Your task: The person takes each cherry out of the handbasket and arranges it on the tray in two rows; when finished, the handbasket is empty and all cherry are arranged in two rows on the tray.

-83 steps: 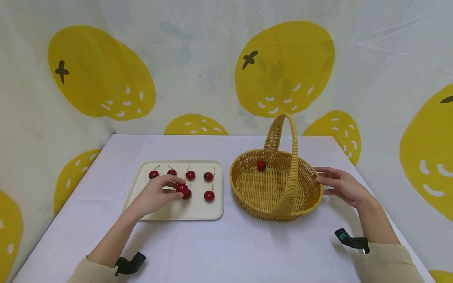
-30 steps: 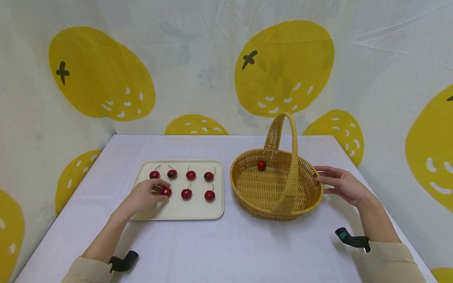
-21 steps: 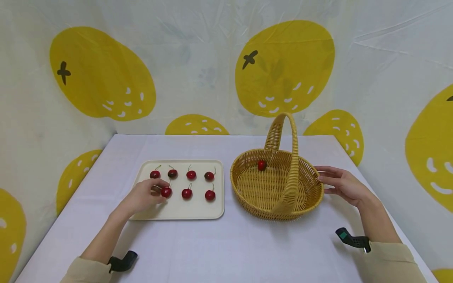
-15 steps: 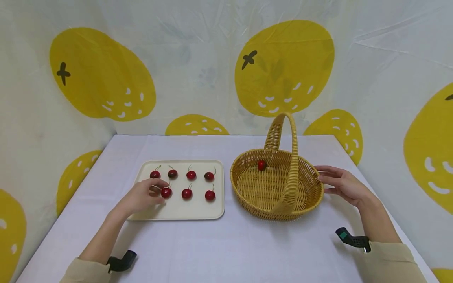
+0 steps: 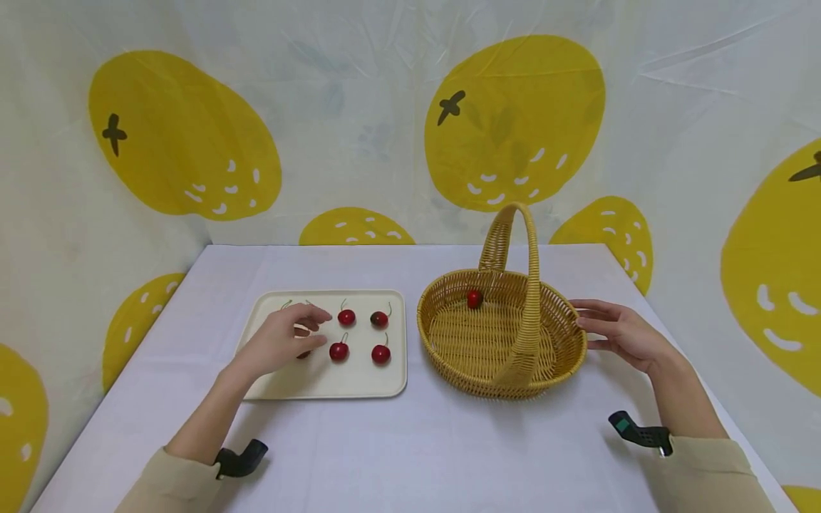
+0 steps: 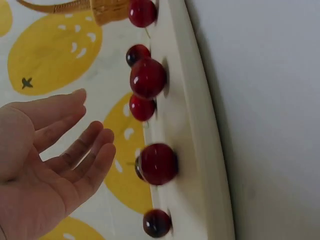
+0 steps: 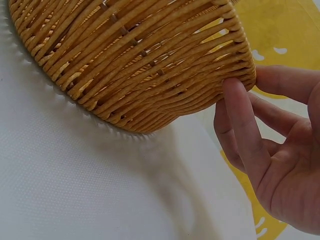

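My left hand point(image 5: 282, 338) hovers over the left part of a cream tray point(image 5: 365, 385), its fingers spread and holding nothing. Several red cherries with stems lie on that tray. One cherry point(image 5: 338, 352) sits just right of my thumb; another cherry point(image 5: 303, 353) shows partly below the hand. Only the stems show of the back-left cherries in the head view. In the left wrist view, the palm and loosely bent fingers of my hand point(image 6: 55, 160) are apart from the cherries point(image 6: 158, 164). My right hand point(image 5: 625, 335) touches the right rim of a wicker basket point(image 5: 442, 363) with extended fingertips point(image 7: 235, 90).
Inside the basket, near its back left, lies a single cherry point(image 5: 474, 299). A tall arched handle point(image 5: 532, 285) rises over it. Both stand on a white-covered table point(image 5: 410, 456), with a lemon-print cloth point(image 5: 359, 142) hanging behind and at the sides.
My left hand carried a cherry left and set it in the tray's front row. It has since let go, risen, and shifted right. The right hand stays at the basket rim.
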